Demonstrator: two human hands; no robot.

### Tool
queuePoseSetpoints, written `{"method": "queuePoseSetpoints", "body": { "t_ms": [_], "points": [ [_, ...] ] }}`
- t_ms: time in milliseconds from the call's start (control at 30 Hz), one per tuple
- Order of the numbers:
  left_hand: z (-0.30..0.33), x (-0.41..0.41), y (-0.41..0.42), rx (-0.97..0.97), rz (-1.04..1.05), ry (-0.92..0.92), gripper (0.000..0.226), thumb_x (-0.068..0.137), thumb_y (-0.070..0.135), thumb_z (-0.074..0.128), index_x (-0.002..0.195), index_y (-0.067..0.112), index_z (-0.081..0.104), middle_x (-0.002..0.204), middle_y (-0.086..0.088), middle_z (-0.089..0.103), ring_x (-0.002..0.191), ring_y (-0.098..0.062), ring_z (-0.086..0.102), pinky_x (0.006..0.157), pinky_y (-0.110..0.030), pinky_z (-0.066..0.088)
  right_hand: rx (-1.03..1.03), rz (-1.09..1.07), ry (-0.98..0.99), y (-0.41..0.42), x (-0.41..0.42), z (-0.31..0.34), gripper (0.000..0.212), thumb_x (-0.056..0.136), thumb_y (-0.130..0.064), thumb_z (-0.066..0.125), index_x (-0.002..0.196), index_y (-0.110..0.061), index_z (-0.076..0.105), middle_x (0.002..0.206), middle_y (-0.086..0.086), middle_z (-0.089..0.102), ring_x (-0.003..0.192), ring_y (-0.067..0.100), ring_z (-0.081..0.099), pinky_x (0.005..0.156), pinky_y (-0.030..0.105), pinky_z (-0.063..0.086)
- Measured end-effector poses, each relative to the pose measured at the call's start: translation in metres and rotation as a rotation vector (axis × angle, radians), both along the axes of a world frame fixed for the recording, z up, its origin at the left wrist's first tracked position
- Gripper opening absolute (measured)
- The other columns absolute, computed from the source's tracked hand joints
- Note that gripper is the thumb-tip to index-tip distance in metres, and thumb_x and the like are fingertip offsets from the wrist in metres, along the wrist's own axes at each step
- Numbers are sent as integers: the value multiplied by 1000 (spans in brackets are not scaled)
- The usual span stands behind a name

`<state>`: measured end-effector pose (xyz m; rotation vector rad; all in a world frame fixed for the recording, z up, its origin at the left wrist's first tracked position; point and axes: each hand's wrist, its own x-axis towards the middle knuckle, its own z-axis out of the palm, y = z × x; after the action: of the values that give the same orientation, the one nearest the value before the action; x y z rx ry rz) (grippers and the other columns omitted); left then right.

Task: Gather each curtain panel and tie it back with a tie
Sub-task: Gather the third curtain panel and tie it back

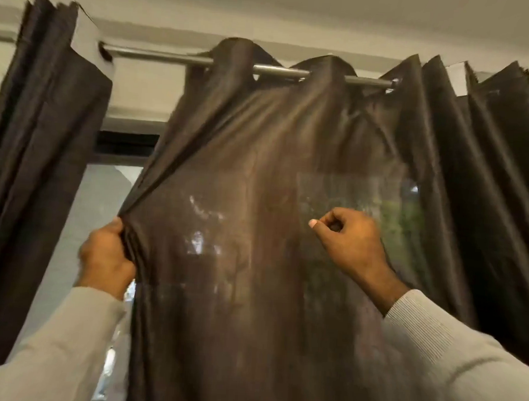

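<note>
Gathering step: the left hand [107, 255] grips the edge of the dark brown sheer curtain panel [255, 230] hanging from the metal rod [276, 69]; the right hand [345, 238] has its fingers curled, apparently pinching fabric. Next, bunch the folds rightward; no tie is visible.

Curtain panel [257, 200], centre: dark brown, plain, slightly sheer, with pale window light and a green patch showing through at 3 o'clock. Second curtain panel [37, 127], 9 o'clock: same dark brown, plain. Rod [160, 55], 12 o'clock: silver-grey metal; sleeves [462, 373]: light grey, finely ribbed; wall [140, 92]: off-white.
</note>
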<state>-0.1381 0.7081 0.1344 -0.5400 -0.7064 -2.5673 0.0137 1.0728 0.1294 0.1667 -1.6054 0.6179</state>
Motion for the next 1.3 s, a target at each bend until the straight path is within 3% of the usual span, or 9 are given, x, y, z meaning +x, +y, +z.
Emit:
{"method": "queuePoseSetpoints", "body": {
  "t_ms": [133,267,333,400,533,767,933,1200,1300],
  "points": [
    [1,23,-11,-497,114,-8,25,106,18,57,100,4,77,89,-20,80,75,-31,77,82,-43,64,32,-33,25,-31,-14,17,27,87,-45,76,72,-24,67,63,-10,66,65,10,65,64,32,54],
    [9,21,26,-1048,820,129,24,83,14,85,95,18,64,84,-6,69,73,-26,62,68,-34,47,0,-176,84,-37,-14,30,25,90,-45,70,79,-24,65,75,-8,66,71,17,63,61,28,43],
    [16,33,43,-877,1006,322,13,96,16,75,95,21,63,90,-2,70,81,-25,67,73,-37,53,-40,-208,120,-34,-10,34,25,91,-49,67,84,-25,64,88,-1,68,81,23,63,68,32,45],
    [22,57,66,-715,831,443,14,105,38,67,99,26,66,94,0,74,88,-20,72,79,-40,61,-74,-227,126,-30,-6,37,33,93,-58,62,95,-25,66,99,2,67,91,26,63,74,38,51],
    [28,85,101,-944,1073,511,53,89,78,66,109,29,71,92,10,75,81,-7,71,72,-29,58,-95,-212,75,-23,-5,50,64,87,-81,52,109,-23,69,107,2,70,102,28,66,85,46,58],
    [31,98,94,-810,1286,371,22,97,39,75,99,18,83,81,3,76,76,-16,70,69,-29,54,17,-151,15,-28,-12,93,62,88,-75,60,120,-22,66,107,2,70,95,24,63,75,35,49],
    [11,109,78,-811,1347,383,19,99,33,74,99,17,85,81,5,78,75,-10,73,74,-31,62,-137,-215,23,-53,-6,132,32,83,-30,66,107,-11,74,109,16,74,102,43,69,83,43,58],
    [3,125,93,-952,1063,602,14,88,21,74,97,21,86,78,12,80,72,-7,77,74,-38,65,409,210,-81,-133,7,161,21,94,-15,74,113,-11,82,104,4,79,91,12,68,86,27,57],
    [0,128,92,-975,1108,658,34,94,16,77,125,30,74,75,6,75,69,-11,74,71,-33,64,454,154,-110,-126,12,166,17,93,-18,77,108,-14,84,96,0,78,87,12,67,74,22,49]
  ]
}}
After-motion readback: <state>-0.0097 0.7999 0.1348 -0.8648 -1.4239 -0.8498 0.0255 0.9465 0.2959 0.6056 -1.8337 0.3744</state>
